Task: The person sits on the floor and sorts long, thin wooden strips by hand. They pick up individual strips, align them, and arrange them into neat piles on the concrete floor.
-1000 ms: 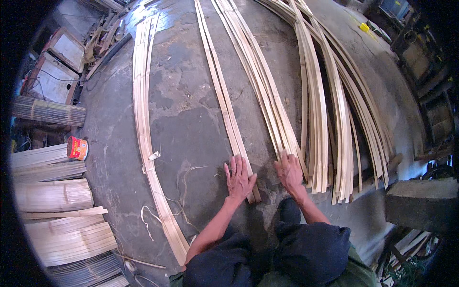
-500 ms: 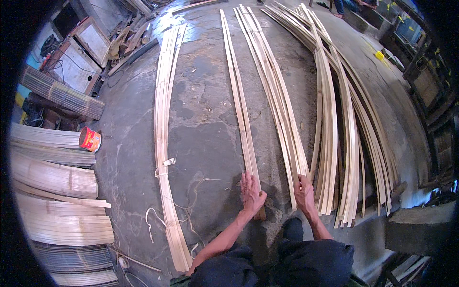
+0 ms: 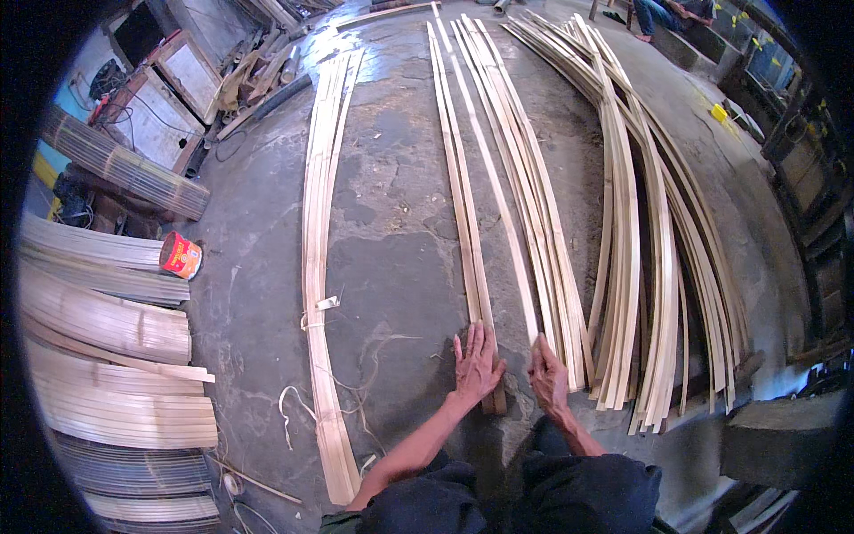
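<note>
My left hand (image 3: 478,367) lies over the near end of a narrow pair of pale bamboo strips (image 3: 479,298) on the floor, fingers stretched out along them. Beside it, my right hand (image 3: 548,381) pinches the near end of a single long bamboo strip (image 3: 503,214). This strip stands apart from the bundle of strips (image 3: 541,236) just to its right and runs far forward between that bundle and the pair.
At left lies a tied bamboo bundle (image 3: 315,222). A larger crossed pile of strips (image 3: 623,240) spreads at right. Slatted bamboo panels (image 3: 124,405) and a red tub (image 3: 181,256) line the left side. A seated person (image 3: 663,16) shows at the far right.
My right hand has moved slightly left, drawing one strip away from the right bundle toward the pair. My left hand stays on the pair. The view has shifted a little.
</note>
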A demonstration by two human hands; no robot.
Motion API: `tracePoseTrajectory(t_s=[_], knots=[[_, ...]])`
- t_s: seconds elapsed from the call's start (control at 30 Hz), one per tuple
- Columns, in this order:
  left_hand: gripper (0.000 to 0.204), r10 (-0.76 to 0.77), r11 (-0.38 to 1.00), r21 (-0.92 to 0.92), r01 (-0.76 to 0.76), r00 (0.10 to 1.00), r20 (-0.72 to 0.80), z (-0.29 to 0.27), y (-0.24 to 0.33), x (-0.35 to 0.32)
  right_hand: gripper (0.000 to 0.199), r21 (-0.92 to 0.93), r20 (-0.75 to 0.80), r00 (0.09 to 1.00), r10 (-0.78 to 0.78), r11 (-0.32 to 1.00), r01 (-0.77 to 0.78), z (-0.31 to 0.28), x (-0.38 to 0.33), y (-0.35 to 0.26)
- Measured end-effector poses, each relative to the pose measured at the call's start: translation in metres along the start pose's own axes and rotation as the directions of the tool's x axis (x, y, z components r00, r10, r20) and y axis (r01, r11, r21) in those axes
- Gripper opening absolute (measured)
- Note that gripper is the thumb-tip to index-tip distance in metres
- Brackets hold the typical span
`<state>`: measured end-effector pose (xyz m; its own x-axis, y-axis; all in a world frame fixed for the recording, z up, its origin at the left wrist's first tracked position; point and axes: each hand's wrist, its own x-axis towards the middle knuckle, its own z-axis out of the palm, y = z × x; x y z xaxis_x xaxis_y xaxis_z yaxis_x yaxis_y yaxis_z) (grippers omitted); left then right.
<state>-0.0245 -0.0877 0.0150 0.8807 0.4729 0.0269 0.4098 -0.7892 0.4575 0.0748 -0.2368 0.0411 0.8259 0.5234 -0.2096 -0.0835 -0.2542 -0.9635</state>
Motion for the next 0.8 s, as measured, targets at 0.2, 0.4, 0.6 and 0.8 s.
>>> tracePoseTrajectory(t_s=[0.2,0.4,0.6,0.8], knots=[[0.079,0.002,1.000,0.002,-0.002,1.000,-0.020,0.000,0.000,0.001,0.045,-0.077,0.057,0.990,0.128,0.989,-0.123,0.032,0.001,0.024],[0.072,0.001,0.999,-0.045,-0.003,0.999,-0.050,0.004,-0.010,-0.001,0.044,-0.200,0.065,0.995,0.073,0.978,-0.059,0.035,-0.012,0.034],[0.071,-0.155,0.987,0.015,0.161,0.967,-0.203,0.011,-0.025,-0.001,0.046,-0.183,0.054,0.998,0.033,0.983,-0.023,0.037,-0.011,0.035],[0.057,-0.149,0.989,-0.036,0.145,0.964,-0.218,0.007,-0.019,0.007,0.044,-0.137,0.022,0.999,0.033,0.990,-0.030,0.035,-0.015,0.030]])
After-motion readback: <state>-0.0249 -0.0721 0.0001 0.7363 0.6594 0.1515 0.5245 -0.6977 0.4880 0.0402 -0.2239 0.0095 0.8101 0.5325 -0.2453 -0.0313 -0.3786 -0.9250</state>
